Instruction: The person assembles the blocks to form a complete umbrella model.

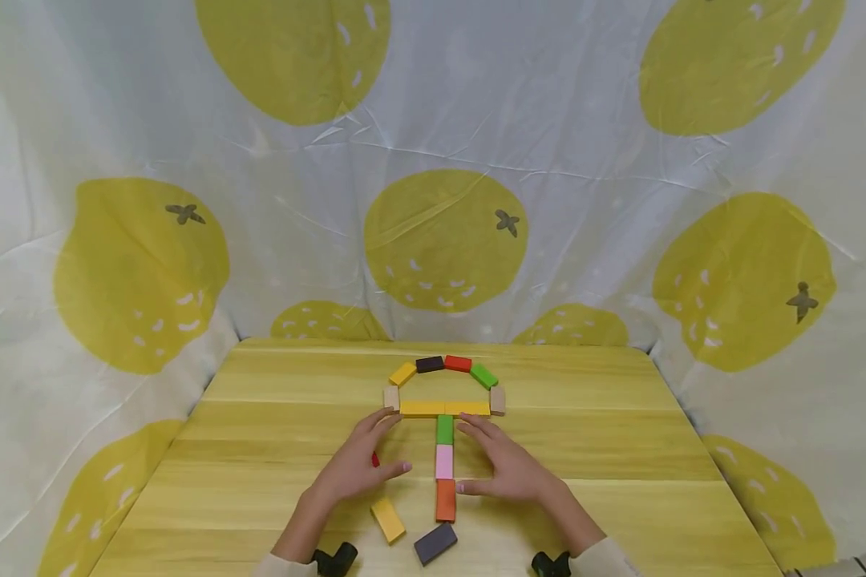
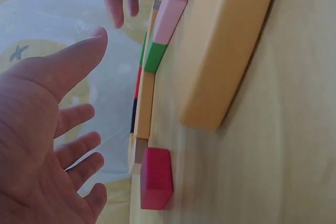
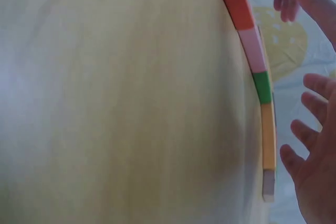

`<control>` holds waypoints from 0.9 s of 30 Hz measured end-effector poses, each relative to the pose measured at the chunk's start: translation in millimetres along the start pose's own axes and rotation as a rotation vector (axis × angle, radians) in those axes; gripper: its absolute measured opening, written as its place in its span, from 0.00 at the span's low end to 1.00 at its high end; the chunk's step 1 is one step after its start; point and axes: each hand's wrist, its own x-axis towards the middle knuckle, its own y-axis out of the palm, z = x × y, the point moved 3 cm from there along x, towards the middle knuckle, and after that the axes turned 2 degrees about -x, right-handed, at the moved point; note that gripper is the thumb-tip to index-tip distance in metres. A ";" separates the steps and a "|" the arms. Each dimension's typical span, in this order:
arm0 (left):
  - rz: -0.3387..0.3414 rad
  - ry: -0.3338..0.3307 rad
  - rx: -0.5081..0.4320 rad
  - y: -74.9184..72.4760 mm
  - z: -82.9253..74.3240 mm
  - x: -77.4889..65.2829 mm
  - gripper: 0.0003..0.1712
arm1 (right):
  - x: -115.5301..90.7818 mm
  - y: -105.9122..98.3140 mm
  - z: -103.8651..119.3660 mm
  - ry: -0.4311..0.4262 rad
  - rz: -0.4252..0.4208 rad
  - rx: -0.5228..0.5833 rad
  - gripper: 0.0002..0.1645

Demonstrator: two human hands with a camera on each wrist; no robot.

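Observation:
Wooden blocks lie in an umbrella-like outline. Its arch has a black block (image 1: pixel 429 365), a red block (image 1: pixel 458 364) and a green block (image 1: pixel 484 376) among others. Below it two yellow blocks (image 1: pixel 423 409) form a bar, and a stem runs down: green (image 1: pixel 444 429), pink (image 1: pixel 443 462), orange (image 1: pixel 445 500). My left hand (image 1: pixel 361 463) hovers left of the stem, fingers spread, holding nothing. It partly hides a loose red block (image 2: pixel 156 179), seen whole in the left wrist view. My right hand (image 1: pixel 511 466), likewise spread and holding nothing, is just right of the stem.
A loose yellow block (image 1: pixel 387 521) and a dark grey block (image 1: pixel 435 544) lie near the stem's lower end. Black objects (image 1: pixel 335 559) sit by both wrists. Behind the wooden table (image 1: pixel 584 417) hangs a lemon-patterned curtain (image 1: pixel 584 240).

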 end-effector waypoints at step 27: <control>0.096 0.068 -0.013 35.0 -24.1 -27.1 0.35 | 3.6 24.0 5.2 -0.034 0.109 -0.126 0.55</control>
